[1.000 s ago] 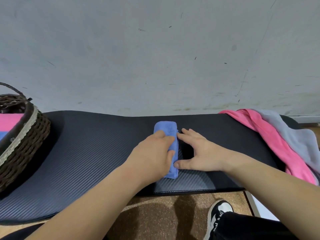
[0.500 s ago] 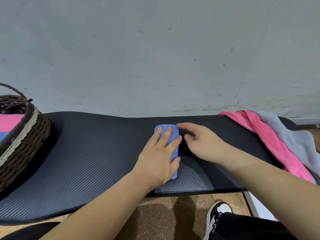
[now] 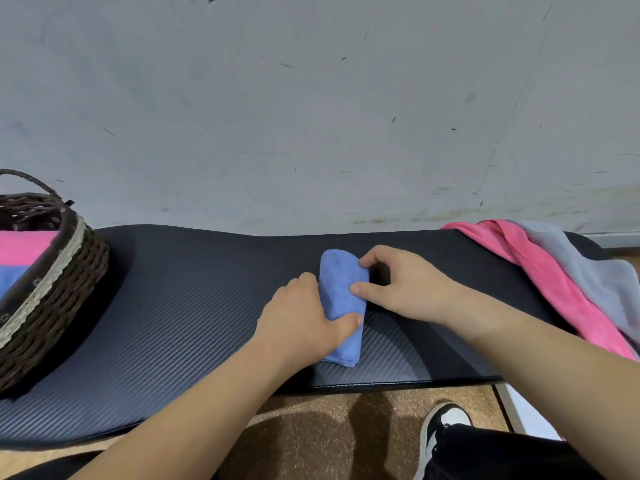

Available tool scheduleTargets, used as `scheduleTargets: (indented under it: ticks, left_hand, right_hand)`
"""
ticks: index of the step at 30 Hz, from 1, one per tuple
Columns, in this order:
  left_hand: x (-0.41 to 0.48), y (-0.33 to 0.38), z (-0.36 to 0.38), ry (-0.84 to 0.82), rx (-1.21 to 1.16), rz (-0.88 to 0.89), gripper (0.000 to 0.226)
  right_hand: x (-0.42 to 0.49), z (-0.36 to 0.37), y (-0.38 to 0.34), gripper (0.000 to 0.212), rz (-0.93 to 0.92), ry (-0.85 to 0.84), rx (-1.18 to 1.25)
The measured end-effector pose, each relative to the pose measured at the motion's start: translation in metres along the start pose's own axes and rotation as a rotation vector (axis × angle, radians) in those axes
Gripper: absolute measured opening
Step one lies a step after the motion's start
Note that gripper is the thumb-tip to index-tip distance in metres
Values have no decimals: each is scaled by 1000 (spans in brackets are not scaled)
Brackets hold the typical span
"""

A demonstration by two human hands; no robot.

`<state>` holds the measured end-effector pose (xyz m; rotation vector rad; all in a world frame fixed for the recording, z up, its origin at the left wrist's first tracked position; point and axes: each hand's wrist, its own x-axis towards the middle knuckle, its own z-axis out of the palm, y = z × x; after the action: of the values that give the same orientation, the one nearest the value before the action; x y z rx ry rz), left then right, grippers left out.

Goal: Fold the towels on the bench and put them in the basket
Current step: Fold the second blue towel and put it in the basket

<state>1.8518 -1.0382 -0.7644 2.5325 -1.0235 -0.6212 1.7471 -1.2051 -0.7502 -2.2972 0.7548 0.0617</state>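
The folded blue cloth towel [image 3: 341, 289] in the middle was of one plain medium blue. The long black padded bench [image 3: 190, 306] carried a fine pattern of thin slanted ribs. At the left, the round dark brown wicker basket [image 3: 79, 282] had a pale beige lace band [image 3: 52, 275] along its rim and a dark lining with small pale flowers. Inside it showed a pink fold [image 3: 24, 247] and a blue fold [image 3: 10, 282]. At the far right were the loose pink towel [image 3: 540, 271] and the loose pale grey towel [image 3: 595, 271]. The plaster wall [image 3: 311, 116] was pale grey with small dark marks. The floor [image 3: 311, 427] was speckled brown.
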Motion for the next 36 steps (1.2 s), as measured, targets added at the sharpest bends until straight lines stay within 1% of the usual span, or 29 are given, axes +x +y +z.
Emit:
scheduleTargets:
  ticks: [1,2,4,5,6,7,9,10,11,12,15,17,19,21,23,26,29,32,34,36]
  left_hand:
    - [0,2,-1,-37,-54,14,53]
    - [-2,2,-3,-66,-88,46,51]
    - [-7,2,-9,-76,-96,147,46]
    - [-10,1,-12,-57,-63,218,43]
    - [-14,-2,-15,-20,2,303,40]
    - [-17,-6,-18,33,81,393,37]
    - [-24,-16,-22,171,179,543,37]
    - [-28,-20,-25,228,179,587,40]
    - [-32,-25,-30,269,166,610,44]
    - [-35,-29,-36,285,161,614,48]
    - [-46,-47,-60,230,148,522,61]
    - [-60,-62,-79,176,31,448,60]
    - [-78,-76,-100,156,-118,383,52]
    - [-95,-92,-121,173,-238,312,45]
    - [-109,-109,-142,216,-353,244,44]
    - [-128,-137,-172,297,-517,179,54]
    - [-141,-167,-195,324,-680,127,60]
    - [-146,-199,-216,377,-689,93,57]
    - [-148,-220,-233,438,-659,62,48]
    - [-150,-239,-253,506,-611,8,43]
  right_hand:
    - [0,-3,1,50,5,10,3]
    - [-1,-7,3,63,4,2,8]
    - [-7,-16,4,101,-24,-74,3]
    - [-12,-19,3,112,-64,-115,-26]
    - [-16,-21,1,114,-118,-139,-65]
    - [-20,-21,-1,107,-176,-147,-102]
    - [-27,-20,-9,71,-256,-107,-162]
    - [-31,-19,-16,54,-271,-60,-171]
    - [-35,-19,-22,44,-273,-11,-157]
    - [-40,-19,-28,38,-265,30,-129]
    - [-55,-16,-50,34,-275,107,-82]
    - [-66,-10,-68,35,-292,135,-15]
    - [-74,-2,-86,35,-322,123,49]
    - [-78,12,-107,35,-354,88,96]
    - [-81,27,-128,36,-335,39,188]
    - [-78,49,-163,36,-288,-65,299]
    - [-67,65,-201,37,-258,-75,403]
    - [-49,87,-244,31,-228,-41,433]
    - [-36,106,-276,30,-235,-17,429]
    - [-23,125,-304,39,-243,-1,401]
